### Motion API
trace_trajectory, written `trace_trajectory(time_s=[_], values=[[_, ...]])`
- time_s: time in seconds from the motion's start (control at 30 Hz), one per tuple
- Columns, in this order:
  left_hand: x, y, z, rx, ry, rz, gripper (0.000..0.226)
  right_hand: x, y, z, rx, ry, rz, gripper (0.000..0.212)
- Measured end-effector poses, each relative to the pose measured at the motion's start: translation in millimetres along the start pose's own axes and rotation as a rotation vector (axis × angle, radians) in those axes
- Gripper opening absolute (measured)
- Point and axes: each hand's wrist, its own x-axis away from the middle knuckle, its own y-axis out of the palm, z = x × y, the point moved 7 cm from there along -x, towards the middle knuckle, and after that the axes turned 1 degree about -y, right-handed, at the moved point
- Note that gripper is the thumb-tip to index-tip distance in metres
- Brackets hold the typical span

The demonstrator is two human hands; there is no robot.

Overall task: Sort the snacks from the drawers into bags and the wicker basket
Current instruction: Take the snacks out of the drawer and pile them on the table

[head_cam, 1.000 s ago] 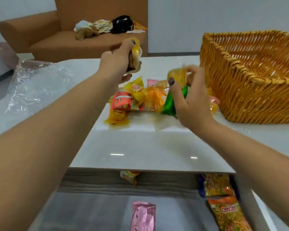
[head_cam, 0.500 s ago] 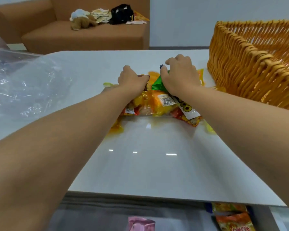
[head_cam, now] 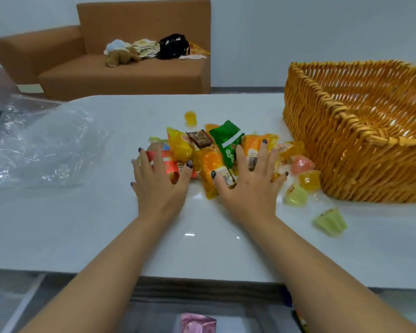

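A heap of snack packets (head_cam: 209, 162) lies in the middle of the white table (head_cam: 106, 227): yellow, orange, red, a green packet (head_cam: 227, 140) and a small brown one. My left hand (head_cam: 160, 181) lies flat with spread fingers on the red packet at the heap's left. My right hand (head_cam: 250, 186) lies flat with spread fingers on the orange packets at its right. Jelly cups (head_cam: 303, 171) are scattered between the heap and the wicker basket (head_cam: 346, 131); a green one (head_cam: 330, 222) lies apart, and a yellow one (head_cam: 190, 117) sits behind the heap.
A crumpled clear plastic bag (head_cam: 41, 145) lies on the table's left side. An open drawer below the front edge holds a pink packet (head_cam: 197, 323). A brown sofa (head_cam: 120, 70) with clutter stands behind the table.
My hands came down from holding jelly cups onto the heap, then opened flat and spread over it. Jelly cups now lie loose beside the basket.
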Motion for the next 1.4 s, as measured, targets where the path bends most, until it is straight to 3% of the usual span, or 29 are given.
trace_trajectory(time_s=[0.13,0.23,0.33,0.43,0.53,0.67,1.03,1.13,1.23,1.4], values=[[-0.8,7.8,14.7,0.014,0.023,0.002,0.080,9.0,-13.6,-7.7,-0.055,-0.094,0.044,0.076],[14.0,3.2,18.3,-0.021,0.079,0.063,0.089,41.6,-48.3,-2.3,-0.028,-0.178,0.289,0.070],[32.1,-0.6,15.6,-0.101,0.086,0.091,0.091,77.0,-76.3,44.4,-0.034,0.139,0.442,0.075],[37.9,6.1,13.4,-0.044,0.057,-0.010,0.096,82.8,-63.3,82.1,-0.187,0.460,0.217,0.088],[38.9,19.0,16.4,-0.069,0.130,-0.128,0.105,68.5,-46.1,60.0,-0.129,0.273,0.062,0.091],[36.8,27.4,15.9,-0.174,0.167,-0.195,0.110,41.7,-31.4,33.2,-0.019,0.045,0.050,0.080],[2.4,37.9,17.0,-0.376,0.109,-0.188,0.103,-14.9,-9.3,37.4,-0.060,0.072,-0.021,0.088],[17.5,26.7,21.8,-0.327,0.197,-0.133,0.100,3.9,-28.0,31.8,-0.124,-0.044,0.105,0.076],[46.2,20.6,27.5,-0.297,0.353,-0.174,0.098,33.8,-42.8,32.8,-0.141,-0.160,0.216,0.060],[93.0,4.2,32.9,-0.187,0.525,-0.245,0.091,81.7,-59.5,36.9,-0.203,-0.322,0.075,0.058]])
